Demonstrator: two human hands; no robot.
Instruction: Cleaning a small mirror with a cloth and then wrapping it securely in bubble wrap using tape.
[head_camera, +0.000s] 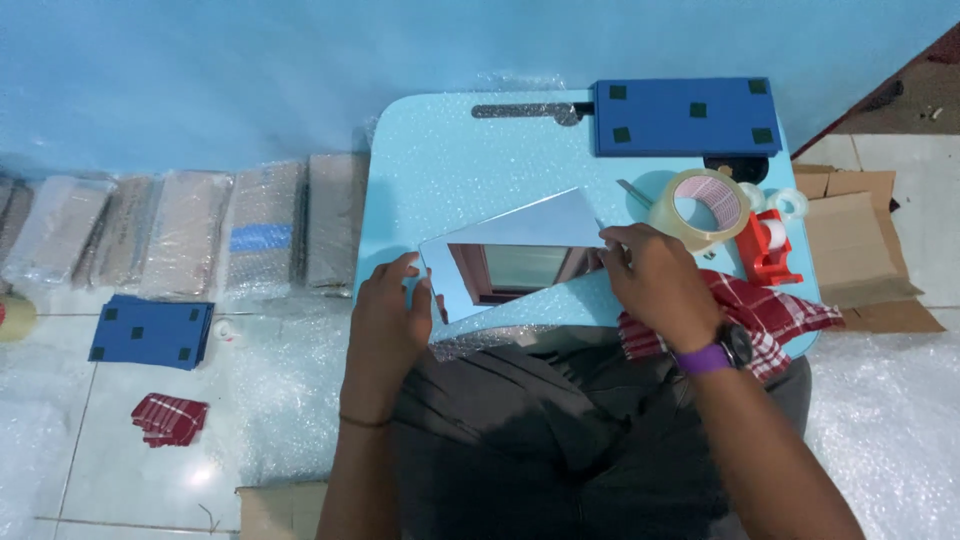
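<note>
Mirrored rectangular panel (520, 262) gripped at both ends, left hand (388, 318) and right hand (655, 280) clamped on it.

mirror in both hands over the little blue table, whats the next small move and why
Probably lower the mirror flat onto the bubble wrap sheet at the table's near edge. The left hand and right hand hold it tilted by its ends, the wrap lies just under it, and the tape roll sits beside the right hand.

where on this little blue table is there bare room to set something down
Bare room: the table's left half, between its left edge and the mirror, below the grey strip. The right side is crowded: blue board, tape roll, red dispenser, checked cloth.
</note>
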